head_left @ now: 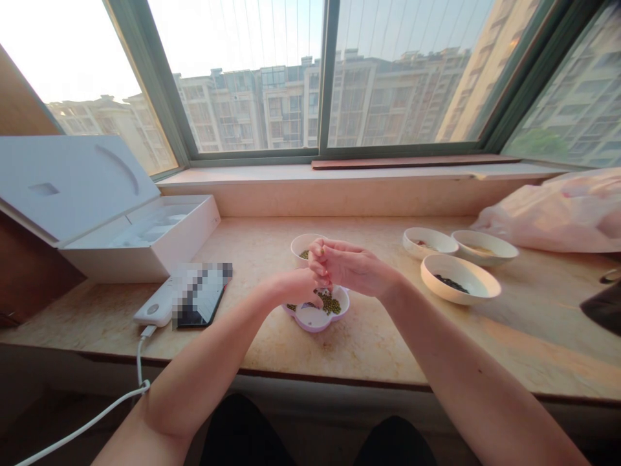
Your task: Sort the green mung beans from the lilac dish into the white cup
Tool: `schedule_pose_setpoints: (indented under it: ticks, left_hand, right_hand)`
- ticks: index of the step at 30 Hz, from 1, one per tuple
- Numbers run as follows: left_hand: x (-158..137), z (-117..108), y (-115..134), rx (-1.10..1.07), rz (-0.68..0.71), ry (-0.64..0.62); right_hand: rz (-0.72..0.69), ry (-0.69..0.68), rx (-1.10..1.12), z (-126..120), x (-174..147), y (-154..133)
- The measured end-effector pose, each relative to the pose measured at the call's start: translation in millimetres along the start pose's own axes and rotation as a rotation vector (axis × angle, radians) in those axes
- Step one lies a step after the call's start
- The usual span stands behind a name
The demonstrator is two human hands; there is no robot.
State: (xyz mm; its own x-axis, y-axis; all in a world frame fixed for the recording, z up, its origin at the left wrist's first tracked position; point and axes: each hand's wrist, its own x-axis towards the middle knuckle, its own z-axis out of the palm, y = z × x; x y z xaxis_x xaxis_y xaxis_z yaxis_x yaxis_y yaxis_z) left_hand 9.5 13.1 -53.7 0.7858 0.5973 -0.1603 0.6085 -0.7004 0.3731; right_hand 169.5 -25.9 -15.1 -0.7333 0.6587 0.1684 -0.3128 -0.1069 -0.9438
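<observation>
My left hand (305, 286) and my right hand (352, 264) meet above a pale lilac lobed dish (315, 321). Small green beans, which look like mung beans (331, 304), lie in its compartments. The fingers of my left hand are apart, one pointing down over the dish and others against my right hand. My right hand is turned inward with its fingers curled, and a small greenish bean (322, 250) shows at them. Where the fingers overlap, the rest is hidden. Right behind the hands stands a white bowl (301, 243) with more green beans, partly covered.
At right stand three white bowls: one with reddish bits (411, 239), one with pale contents (504, 249), one with black pieces (485, 285). A plastic bag (557, 213) lies behind. Left are an open white box (114, 259), a phone (201, 304) and a cabled white power bank (152, 307).
</observation>
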Motion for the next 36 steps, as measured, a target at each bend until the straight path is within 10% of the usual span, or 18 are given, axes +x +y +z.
schedule_pose_setpoints:
  ticks: [18, 26, 36]
  left_hand:
    - [5, -3, 5, 0.06, 0.007, -0.081]
    - [-2, -12, -1, -0.211, 0.074, 0.042]
    - [-15, -28, 6, -1.122, 0.286, 0.098]
  right_hand:
    - [-0.093, 0.252, -0.082, -12, 11, 8]
    - [-0.096, 0.767, -1.01, -43, 22, 29]
    - [0.236, 0.718, -1.547, -46, 23, 26]
